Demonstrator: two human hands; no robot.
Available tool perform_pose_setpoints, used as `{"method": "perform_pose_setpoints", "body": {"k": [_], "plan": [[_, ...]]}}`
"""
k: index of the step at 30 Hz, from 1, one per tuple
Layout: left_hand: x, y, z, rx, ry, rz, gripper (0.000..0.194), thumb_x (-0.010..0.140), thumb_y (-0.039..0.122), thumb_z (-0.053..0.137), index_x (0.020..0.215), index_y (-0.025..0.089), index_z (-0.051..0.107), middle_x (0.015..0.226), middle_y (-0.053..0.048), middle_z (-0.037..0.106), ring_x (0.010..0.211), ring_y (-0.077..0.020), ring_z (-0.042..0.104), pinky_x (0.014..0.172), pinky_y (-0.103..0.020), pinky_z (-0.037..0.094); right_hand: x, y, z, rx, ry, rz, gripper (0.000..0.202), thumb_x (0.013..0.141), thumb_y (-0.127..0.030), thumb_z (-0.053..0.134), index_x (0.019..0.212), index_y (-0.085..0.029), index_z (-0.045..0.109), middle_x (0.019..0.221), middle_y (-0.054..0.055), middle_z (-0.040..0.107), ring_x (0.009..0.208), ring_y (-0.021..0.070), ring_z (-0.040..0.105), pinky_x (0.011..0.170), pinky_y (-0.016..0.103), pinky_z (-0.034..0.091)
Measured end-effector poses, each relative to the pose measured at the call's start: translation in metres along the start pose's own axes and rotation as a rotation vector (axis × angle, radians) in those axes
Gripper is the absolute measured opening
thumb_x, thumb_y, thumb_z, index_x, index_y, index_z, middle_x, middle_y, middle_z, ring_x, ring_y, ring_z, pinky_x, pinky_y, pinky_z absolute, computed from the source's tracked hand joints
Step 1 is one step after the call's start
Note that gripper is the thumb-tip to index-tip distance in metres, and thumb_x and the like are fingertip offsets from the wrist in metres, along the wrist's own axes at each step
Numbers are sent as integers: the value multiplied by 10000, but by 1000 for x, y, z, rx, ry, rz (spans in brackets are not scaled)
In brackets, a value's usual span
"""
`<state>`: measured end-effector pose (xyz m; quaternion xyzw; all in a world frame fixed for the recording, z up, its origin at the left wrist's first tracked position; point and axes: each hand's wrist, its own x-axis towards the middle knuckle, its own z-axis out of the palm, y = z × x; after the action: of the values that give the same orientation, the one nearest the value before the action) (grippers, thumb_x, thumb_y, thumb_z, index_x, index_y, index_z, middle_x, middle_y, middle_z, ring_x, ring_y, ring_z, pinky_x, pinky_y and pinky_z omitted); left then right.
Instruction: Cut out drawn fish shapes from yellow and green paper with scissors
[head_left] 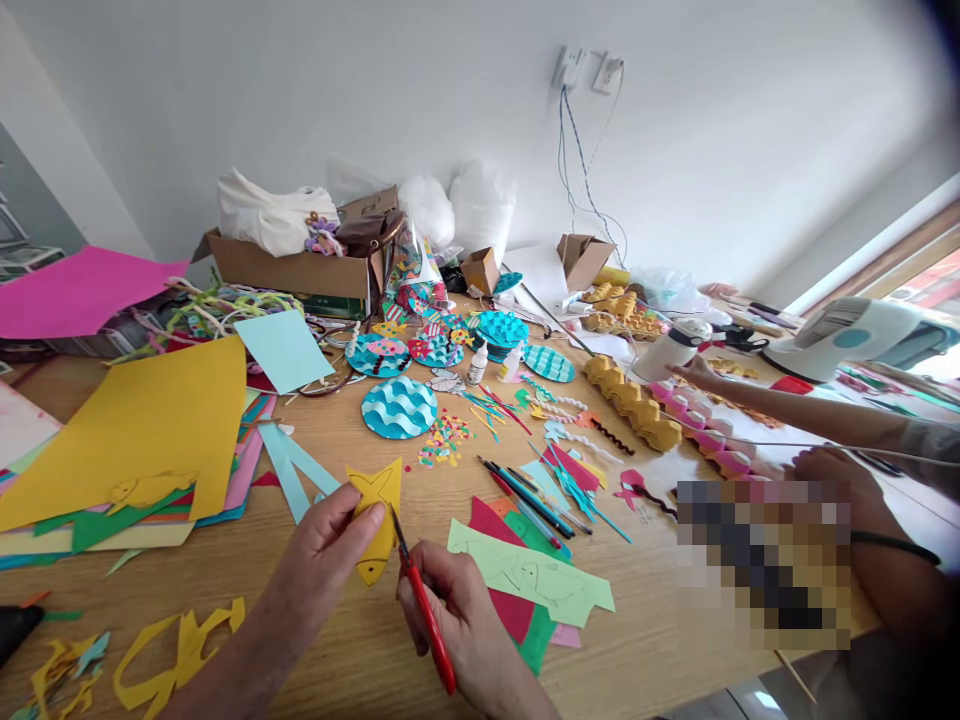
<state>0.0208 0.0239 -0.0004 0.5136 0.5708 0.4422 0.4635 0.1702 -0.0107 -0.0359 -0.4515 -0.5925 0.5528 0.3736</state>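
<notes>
The left hand (336, 535) held the yellow fish paper (375, 543) above the wooden surface (300, 610), its grip clamped on the paper, with the thumb across the front near the forked tail outline; the paper's rounded end, with a drawn eye, pointed down towards the person. The right hand (454, 605) had its grip closed around the red-handled scissors (431, 630); their dark tip met the right edge of the paper, near the left thumb.

Just beside the right hand lay a pale green sheet (574, 588) with a fish drawn on it, overlapping a red sheet (512, 612); beyond these, pencils and pens (529, 497) lay slanted together. Farther back stood two small white bottles (477, 366), near a blue disc with wavy strips (399, 407) and scattered paper dots (446, 437); yellow cut scraps (180, 655) lay at the near left, below a large yellow sheet (150, 420).

On the right, past a yellow egg-carton strip (634, 400), another person's hand (701, 373) reached to a white container (671, 348); a cardboard box (292, 272) filled with bags stood at the back left, near the wall.
</notes>
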Motion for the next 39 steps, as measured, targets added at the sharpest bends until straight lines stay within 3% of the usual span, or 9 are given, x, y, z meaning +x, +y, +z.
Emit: {"method": "perform_pose_setpoints", "body": {"k": [10, 16, 24, 39], "plan": [[2, -6, -1, -45, -47, -19, 250, 709, 385, 575, 554, 234, 452, 556, 68, 397, 553, -136, 378, 519, -233, 369, -1, 0, -1, 25, -24, -3, 459, 922, -530, 484, 618, -196, 408, 521, -61, 344, 492, 89, 291, 441, 215, 228], [2, -6, -1, -62, -59, -28, 215, 707, 382, 574, 572, 235, 491, 573, 59, 423, 572, -147, 406, 534, -243, 381, -1, -1, -3, 44, -27, 10, 490, 906, -561, 504, 597, -199, 388, 500, -69, 324, 472, 83, 268, 425, 215, 214], [1, -5, 0, -93, -71, -16, 246, 708, 371, 567, 549, 231, 443, 547, 79, 375, 537, -124, 337, 509, -230, 333, -1, -1, -4, 50, -31, 11, 491, 908, -568, 485, 599, -196, 399, 498, -72, 317, 473, 82, 262, 424, 214, 206], [1, -1, -2, -30, -82, -15, 250, 714, 368, 557, 545, 240, 424, 547, 75, 364, 534, -130, 340, 504, -236, 336, -3, 0, -3, -45, 10, -1, 419, 906, -421, 556, 602, -196, 376, 523, -69, 313, 502, 82, 263, 445, 212, 203]]}}
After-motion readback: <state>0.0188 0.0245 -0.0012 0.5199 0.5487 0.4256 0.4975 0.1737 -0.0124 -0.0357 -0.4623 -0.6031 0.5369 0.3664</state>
